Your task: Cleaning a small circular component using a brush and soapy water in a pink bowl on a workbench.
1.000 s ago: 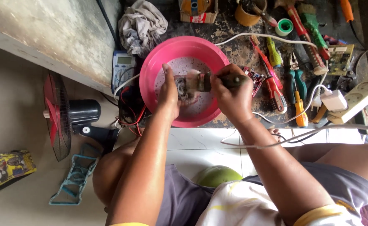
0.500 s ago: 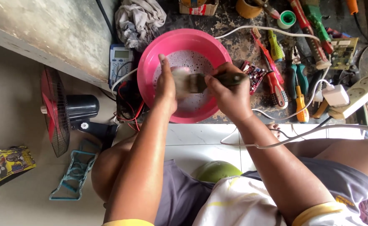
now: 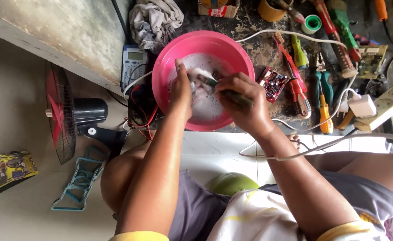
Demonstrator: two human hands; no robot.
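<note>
Head view: our right hand [image 3: 243, 100] is closed around a dark-handled brush [image 3: 227, 91], bristle end at a small part pinched in our left hand [image 3: 183, 91]; the part itself is blurred and mostly hidden. Both hands sit inside the pink basin [image 3: 169, 67], over foamy water. We judge scrubbing mid-way: suds present, no rinse seen. Forearms angle in from below, wrists bent down. Red circuit board [image 3: 272, 83] and screwdrivers [image 3: 297, 91] lie just right of the basin

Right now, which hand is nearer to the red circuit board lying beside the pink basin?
Right. The right hand holds a brush over the pink basin, just left of the red circuit board. The left hand is farther left across the basin.
</note>
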